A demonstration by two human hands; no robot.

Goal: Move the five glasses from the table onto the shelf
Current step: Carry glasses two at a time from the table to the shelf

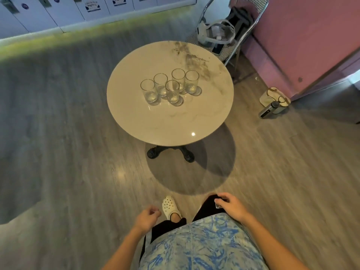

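Five clear glasses (169,88) are standing upright in a tight cluster on the round marble surface (136,117), a little toward its far half, with three forming a back row and two sitting nearer the person; neighbouring glasses are just beside one another, and whether they are touching cannot be told. The surface is resting on a dark pedestal base (171,152) that is casting a round shadow on the wooden floor (68,152). The person is standing well back from the surface, on its near side. The left hand (146,217) is hanging on the near-left side of the surface with its fingers (153,210) loosely curled together and holding nothing. The right hand (231,206) is resting on the dark shorts (206,208) on the near-right side, fingers bent inward and empty. A white clog (169,207) is showing between the two hands. Beyond the surface a metal chair (229,43) is carrying a headset, and a pink cabinet (303,39) is standing to the far right of it, with a pale bag (272,98) lying on the floor at its foot.
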